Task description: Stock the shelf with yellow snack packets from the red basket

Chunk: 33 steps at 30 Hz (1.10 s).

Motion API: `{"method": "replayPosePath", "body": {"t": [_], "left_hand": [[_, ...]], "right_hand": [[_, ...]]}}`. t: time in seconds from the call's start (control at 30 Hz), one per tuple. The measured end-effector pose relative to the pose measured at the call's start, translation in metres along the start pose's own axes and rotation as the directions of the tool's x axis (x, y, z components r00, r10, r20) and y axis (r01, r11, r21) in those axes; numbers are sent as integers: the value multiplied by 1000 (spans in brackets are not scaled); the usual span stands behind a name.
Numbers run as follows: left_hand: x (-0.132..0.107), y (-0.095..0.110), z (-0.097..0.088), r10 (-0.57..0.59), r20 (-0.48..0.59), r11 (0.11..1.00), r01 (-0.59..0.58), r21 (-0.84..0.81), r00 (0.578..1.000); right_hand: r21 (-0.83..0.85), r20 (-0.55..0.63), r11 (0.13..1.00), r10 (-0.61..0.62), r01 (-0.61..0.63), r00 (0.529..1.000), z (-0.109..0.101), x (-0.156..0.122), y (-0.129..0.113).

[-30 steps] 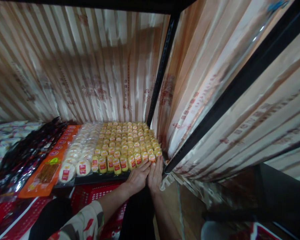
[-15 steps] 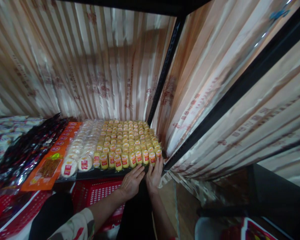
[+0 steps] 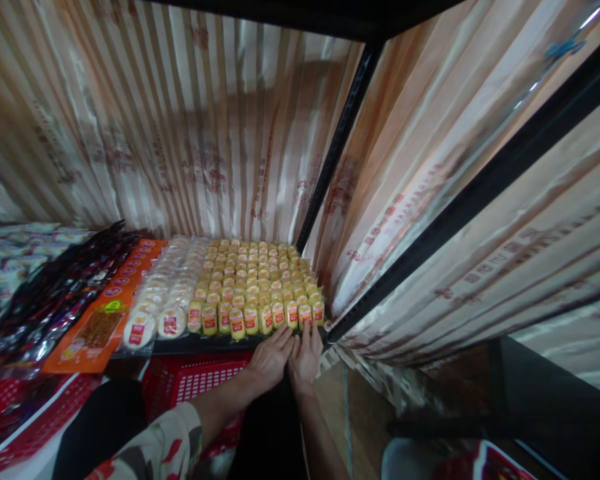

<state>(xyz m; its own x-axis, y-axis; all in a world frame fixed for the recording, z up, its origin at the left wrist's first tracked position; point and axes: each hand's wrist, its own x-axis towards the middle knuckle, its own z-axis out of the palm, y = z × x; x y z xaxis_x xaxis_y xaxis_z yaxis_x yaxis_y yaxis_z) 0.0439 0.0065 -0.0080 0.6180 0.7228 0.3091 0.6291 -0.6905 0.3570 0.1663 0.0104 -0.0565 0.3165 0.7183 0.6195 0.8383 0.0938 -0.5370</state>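
Rows of small yellow wrapped cakes (image 3: pixel 251 320) with red and white labels stand packed on a black shelf (image 3: pixel 200 343). My left hand (image 3: pixel 271 358) rests at the shelf's front edge, fingers stretched forward to the foot of the front row. Close beside it, my right hand (image 3: pixel 305 355) has its fingertips against the lower part of the front cakes near the right end. Both hands have their fingers extended, and I see nothing held in either. Round white wrapped cakes (image 3: pixel 171 322) stand in rows left of the yellow ones.
Orange snack bags (image 3: pixel 87 340), dark shiny packs (image 3: pixel 45 293) and white packets (image 3: pixel 10 267) lie further left. Red baskets (image 3: pixel 200 380) sit below the shelf. A black metal post (image 3: pixel 337 143) and pleated curtains (image 3: pixel 220 133) enclose the back and right.
My right hand has drawn back and down from the rightmost front cake and moved slightly left. The left hand has shifted a little right, so the two hands are closer together.
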Motion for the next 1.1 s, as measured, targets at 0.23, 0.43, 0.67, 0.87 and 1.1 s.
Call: {"method": "replayPosePath", "body": {"t": [0.23, 0.43, 0.67, 0.87, 1.1], "left_hand": [[4, 0, 2, -26, 32, 1000, 26, -3, 999], [-8, 2, -9, -37, 15, 999, 37, -1, 999], [-49, -1, -32, -187, -150, 982, 188, -7, 971], [-78, -14, -37, -191, -320, 967, 235, 103, 928], [-87, -35, -25, -219, -369, 941, 296, 165, 903]], "right_hand": [[-9, 17, 1000, -10, 10, 1000, -3, 2, -2], [33, 22, 999, -21, 21, 1000, -10, 3, -7], [58, 5, 995, -80, 80, 997, -24, -1, -27], [108, 126, 977, -195, 182, 973, -18, -7, -56], [9, 225, 965, -256, 261, 940, -3, -2, -72]]}}
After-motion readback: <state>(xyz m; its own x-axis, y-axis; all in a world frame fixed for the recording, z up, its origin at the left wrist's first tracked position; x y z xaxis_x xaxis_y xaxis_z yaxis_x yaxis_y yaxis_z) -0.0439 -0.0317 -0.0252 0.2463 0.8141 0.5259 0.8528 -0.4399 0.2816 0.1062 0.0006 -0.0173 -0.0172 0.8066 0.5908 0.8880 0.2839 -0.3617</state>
